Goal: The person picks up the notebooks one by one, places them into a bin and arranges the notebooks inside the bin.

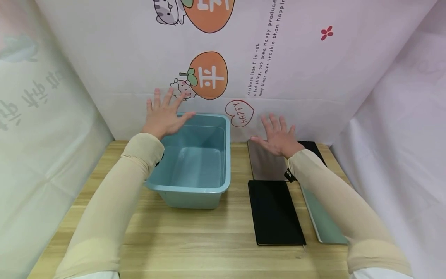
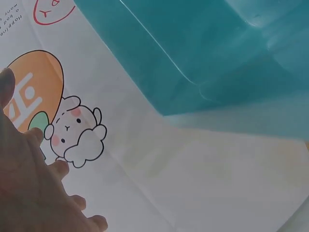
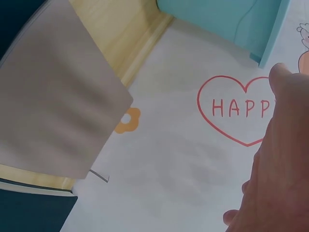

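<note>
Both hands are raised, palms turned toward the printed backdrop. The left hand has its fingers spread wide and grips nothing; in the head view it overlaps the rear left part of the blue bin, while the left wrist view shows it apart from the bin. The right hand is likewise spread and has hold of nothing; in the head view it lies across the far part of the taupe notebook. The bin stands upright on the wooden table, left of the notebooks. The front black notebook lies flat just nearer the person than the taupe one. To the right lie the green notebook and, behind it, the rear black notebook, both partly hidden by the right sleeve.
</note>
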`<state>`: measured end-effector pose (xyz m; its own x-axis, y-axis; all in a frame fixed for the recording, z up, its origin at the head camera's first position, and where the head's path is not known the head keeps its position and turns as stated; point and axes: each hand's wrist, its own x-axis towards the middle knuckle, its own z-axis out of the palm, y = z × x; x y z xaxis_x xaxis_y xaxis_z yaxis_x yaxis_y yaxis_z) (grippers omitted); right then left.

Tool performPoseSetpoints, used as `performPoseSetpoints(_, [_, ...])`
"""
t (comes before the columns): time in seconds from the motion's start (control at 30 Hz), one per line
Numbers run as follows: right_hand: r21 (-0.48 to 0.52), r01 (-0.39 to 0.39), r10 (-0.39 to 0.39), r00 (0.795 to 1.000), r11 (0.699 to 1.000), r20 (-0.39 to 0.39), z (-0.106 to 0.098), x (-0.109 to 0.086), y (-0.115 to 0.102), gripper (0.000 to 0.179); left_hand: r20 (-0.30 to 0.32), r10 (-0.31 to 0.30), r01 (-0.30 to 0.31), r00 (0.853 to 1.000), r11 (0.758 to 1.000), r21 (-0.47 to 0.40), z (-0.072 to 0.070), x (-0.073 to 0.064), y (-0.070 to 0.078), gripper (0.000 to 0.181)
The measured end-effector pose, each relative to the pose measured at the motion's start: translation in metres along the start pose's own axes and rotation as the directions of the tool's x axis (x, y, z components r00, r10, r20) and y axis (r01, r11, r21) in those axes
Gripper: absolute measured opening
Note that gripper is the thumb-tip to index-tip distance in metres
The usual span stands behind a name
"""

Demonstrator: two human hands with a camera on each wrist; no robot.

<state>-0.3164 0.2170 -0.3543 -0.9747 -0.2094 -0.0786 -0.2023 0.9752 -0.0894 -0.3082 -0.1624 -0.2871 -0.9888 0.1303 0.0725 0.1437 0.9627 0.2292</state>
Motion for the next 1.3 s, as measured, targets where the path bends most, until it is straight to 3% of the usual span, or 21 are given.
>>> performPoseSetpoints(0.53, [0.009, 0.003, -0.003, 1.000, 1.000, 0.027, 0.008, -0.006, 0.007, 0.099, -0.012, 0.023, -0.022, 1.000, 0.999, 0.034, -0.011, -0.016, -0.014, 0.080])
performPoseSetpoints(1.1, [0.034, 0.009, -0.011, 0.998, 0.999, 0.066, 0.019, -0.018, 0.012, 0.099, 0.000, 0.072, -0.072, 0.997, 0.997, 0.008, -0.007, -0.036, -0.050, 0.078])
performPoseSetpoints(1.3, [0.046, 0.000, -0.004, 0.997, 0.999, 0.078, 0.019, -0.025, 0.017, 0.100, 0.002, 0.119, -0.119, 0.993, 0.993, -0.007, -0.001, -0.040, -0.062, 0.075])
